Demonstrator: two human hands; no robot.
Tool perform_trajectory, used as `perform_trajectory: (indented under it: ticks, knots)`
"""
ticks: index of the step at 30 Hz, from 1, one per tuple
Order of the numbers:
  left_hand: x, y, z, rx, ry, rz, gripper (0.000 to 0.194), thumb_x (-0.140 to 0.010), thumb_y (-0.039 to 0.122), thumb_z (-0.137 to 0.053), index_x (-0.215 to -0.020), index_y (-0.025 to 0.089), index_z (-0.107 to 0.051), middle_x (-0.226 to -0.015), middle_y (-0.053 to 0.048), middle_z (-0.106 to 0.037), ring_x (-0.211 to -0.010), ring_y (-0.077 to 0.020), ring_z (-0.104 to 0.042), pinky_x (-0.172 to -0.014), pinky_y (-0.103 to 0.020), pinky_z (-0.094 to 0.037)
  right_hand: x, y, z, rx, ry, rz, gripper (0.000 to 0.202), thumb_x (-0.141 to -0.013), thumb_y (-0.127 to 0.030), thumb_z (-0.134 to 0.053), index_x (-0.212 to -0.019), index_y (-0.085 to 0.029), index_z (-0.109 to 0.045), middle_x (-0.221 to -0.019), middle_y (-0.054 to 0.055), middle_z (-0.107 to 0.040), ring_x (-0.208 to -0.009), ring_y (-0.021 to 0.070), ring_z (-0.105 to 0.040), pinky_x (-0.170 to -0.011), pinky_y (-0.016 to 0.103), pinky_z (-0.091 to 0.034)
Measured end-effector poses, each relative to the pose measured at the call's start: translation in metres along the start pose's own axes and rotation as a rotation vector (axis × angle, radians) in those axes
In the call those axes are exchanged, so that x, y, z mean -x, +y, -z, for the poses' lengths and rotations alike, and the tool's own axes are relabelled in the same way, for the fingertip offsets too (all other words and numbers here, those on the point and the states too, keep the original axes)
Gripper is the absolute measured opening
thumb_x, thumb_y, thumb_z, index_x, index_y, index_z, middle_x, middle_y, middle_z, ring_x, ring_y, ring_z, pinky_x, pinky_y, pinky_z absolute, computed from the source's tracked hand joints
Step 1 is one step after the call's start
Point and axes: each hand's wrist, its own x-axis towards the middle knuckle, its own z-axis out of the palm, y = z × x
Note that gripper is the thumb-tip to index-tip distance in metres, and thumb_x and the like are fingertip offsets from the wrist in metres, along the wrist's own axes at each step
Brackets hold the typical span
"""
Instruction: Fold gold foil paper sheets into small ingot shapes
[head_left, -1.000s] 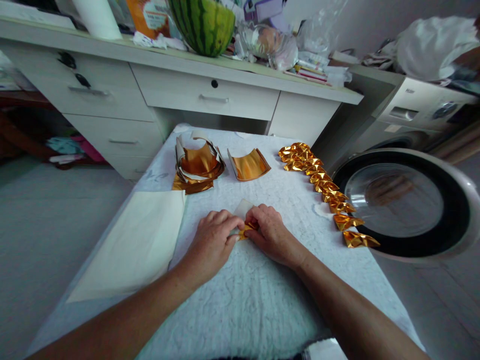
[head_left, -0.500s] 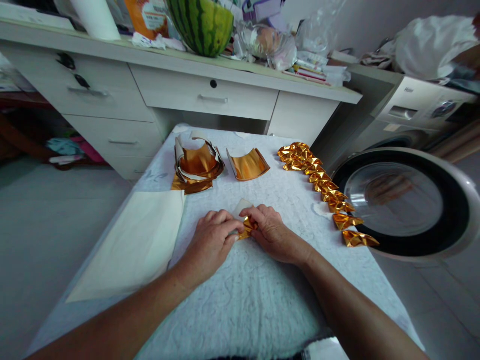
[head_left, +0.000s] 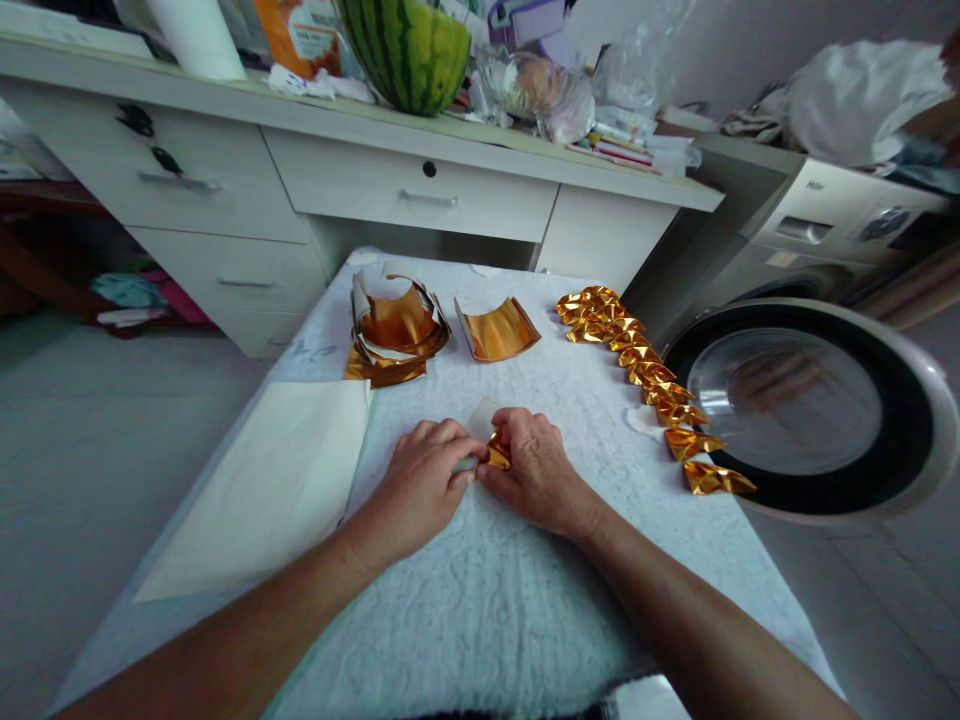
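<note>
Pinching foil (head_left: 498, 452) between them, left hand (head_left: 424, 475) and right hand (head_left: 536, 465) nearly meet, cloth (head_left: 495, 590) spreading wide on their near side, stack (head_left: 397, 325) beyond the left, folded pieces (head_left: 651, 373) lining the cloth's right edge.

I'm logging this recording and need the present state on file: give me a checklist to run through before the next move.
1. Left hand on the gold piece: ok, fingertips at its left end.
2. Right hand on the gold piece: ok, fingers around its right side.
3. Folds of that piece even: cannot tell, fingers cover much of it.
4. Single curved gold sheet apart from the curled stack: ok, a gap shows.
5. Row of folded gold pieces clear of both hands: ok, along the table's right side.
</note>
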Motion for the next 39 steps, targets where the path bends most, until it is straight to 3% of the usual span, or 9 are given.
perform_trajectory:
  ticks: [5, 12, 19, 27, 30, 33, 36, 39]
  knots:
    - [-0.001, -0.003, 0.001, 0.016, -0.028, 0.008, 0.025, -0.084, 0.014, -0.056, -0.106, 0.023, -0.065, -0.104, -0.003, -0.061, -0.103, -0.0236, -0.049, -0.09, -0.041, -0.039, 0.0, -0.003, 0.002, 0.019, -0.014, -0.016, 0.048, -0.08, -0.03, -0.063, -0.123, -0.019, -0.045, -0.107, 0.008, -0.056, -0.097, 0.0256, -0.048, -0.085, 0.041, -0.036]
    - [-0.001, -0.003, 0.002, 0.018, -0.047, 0.022, 0.029, -0.082, 0.012, -0.054, -0.105, 0.024, -0.065, -0.106, -0.002, -0.061, -0.105, -0.0239, -0.048, -0.092, -0.041, -0.039, -0.003, -0.004, 0.01, -0.012, -0.092, -0.039, 0.058, -0.081, -0.015, -0.059, -0.135, -0.023, -0.041, -0.108, 0.007, -0.056, -0.096, 0.0221, -0.048, -0.087, 0.039, -0.036]
    - [-0.001, -0.002, 0.003, 0.023, -0.045, 0.01, 0.028, -0.082, 0.014, -0.053, -0.104, 0.025, -0.066, -0.103, -0.003, -0.061, -0.104, -0.0241, -0.049, -0.09, -0.041, -0.039, -0.006, 0.004, 0.013, 0.025, -0.194, -0.003, 0.078, -0.084, -0.01, -0.054, -0.152, -0.032, -0.021, -0.106, 0.007, -0.053, -0.093, 0.0222, -0.046, -0.087, 0.04, -0.035]
    - [-0.001, -0.004, 0.002, 0.024, -0.023, 0.0, 0.029, -0.081, 0.013, -0.055, -0.104, 0.026, -0.067, -0.102, -0.002, -0.061, -0.101, -0.0236, -0.05, -0.089, -0.04, -0.04, -0.005, 0.011, 0.016, 0.019, -0.216, 0.053, 0.07, -0.089, -0.011, -0.046, -0.151, -0.036, -0.025, -0.101, 0.005, -0.051, -0.089, 0.0194, -0.046, -0.085, 0.038, -0.036]
    - [-0.001, -0.004, 0.002, 0.026, -0.02, -0.008, 0.029, -0.081, 0.012, -0.055, -0.105, 0.025, -0.067, -0.102, -0.002, -0.061, -0.101, -0.0233, -0.05, -0.089, -0.04, -0.04, -0.004, 0.013, 0.018, -0.035, -0.193, 0.08, 0.072, -0.086, -0.006, -0.045, -0.15, -0.034, -0.026, -0.102, 0.005, -0.053, -0.091, 0.019, -0.047, -0.087, 0.038, -0.037]
    - [-0.001, -0.002, 0.003, 0.03, -0.018, -0.009, 0.029, -0.082, 0.013, -0.055, -0.105, 0.025, -0.068, -0.101, -0.002, -0.062, -0.101, -0.0228, -0.051, -0.089, -0.04, -0.04, -0.004, 0.018, 0.019, -0.247, -0.146, 0.11, 0.068, -0.084, -0.004, -0.044, -0.147, -0.026, -0.029, -0.097, 0.002, -0.057, -0.088, 0.0166, -0.05, -0.085, 0.035, -0.039]
    - [-0.002, 0.0, 0.003, 0.031, -0.003, -0.006, 0.021, -0.086, 0.02, -0.056, -0.102, 0.026, -0.069, -0.098, -0.002, -0.063, -0.098, -0.0224, -0.052, -0.088, -0.04, -0.04, -0.007, 0.023, 0.016, -0.411, -0.012, 0.02, 0.042, -0.086, -0.011, -0.046, -0.127, -0.019, -0.047, -0.084, 0.0, -0.055, -0.075, 0.0141, -0.052, -0.073, 0.03, -0.042]
    - [-0.003, 0.001, 0.002, 0.011, 0.024, -0.009, 0.017, -0.088, 0.027, -0.057, -0.099, 0.026, -0.07, -0.096, -0.002, -0.064, -0.095, -0.0222, -0.054, -0.086, -0.039, -0.04, -0.012, 0.026, 0.011, -0.248, 0.18, -0.072, 0.017, -0.085, -0.016, -0.052, -0.1, -0.018, -0.058, -0.086, 0.002, -0.056, -0.08, 0.0164, -0.051, -0.077, 0.032, -0.042]
